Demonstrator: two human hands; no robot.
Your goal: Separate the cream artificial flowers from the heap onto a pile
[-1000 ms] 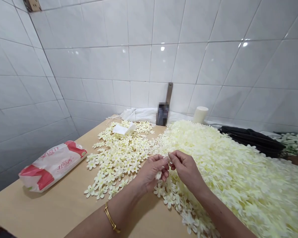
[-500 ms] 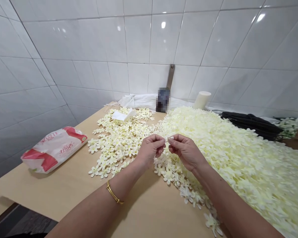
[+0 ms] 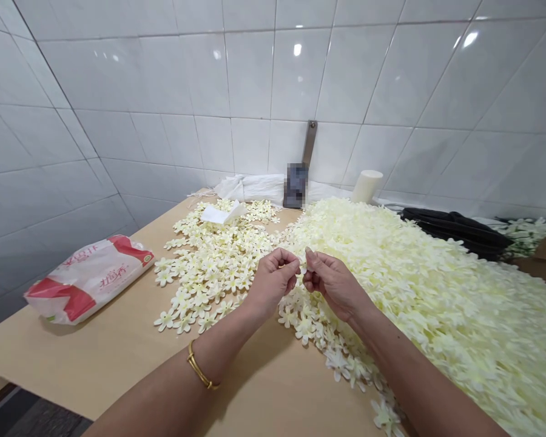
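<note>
My left hand (image 3: 275, 279) is pinched, thumb against curled fingers, with a gold bangle (image 3: 199, 367) round its wrist. Facing it, my right hand (image 3: 330, 280) is closed in a similar pinch, its thumb pointing up. The fingertips of both hands nearly meet. A tiny pale bit shows between them, too small and too like the flowers behind to make out. Behind and right of my hands rises a large heap of cream-white artificial flowers (image 3: 418, 285). A flatter spread of similar flowers (image 3: 209, 258) with yellowish centres lies to the left.
On the tan table (image 3: 118, 358), a red and white plastic packet (image 3: 93, 276) lies at left. White paper (image 3: 222, 212) rests on the flower spread. A blurred phone-like object (image 3: 295, 185), a white cylinder (image 3: 367, 186) and a black bag (image 3: 457, 230) stand along the tiled wall (image 3: 250, 73).
My right thumb has lifted to a more upright position and the fingertips have come slightly closer. The view has shifted a little; the flowers and other objects look unchanged.
</note>
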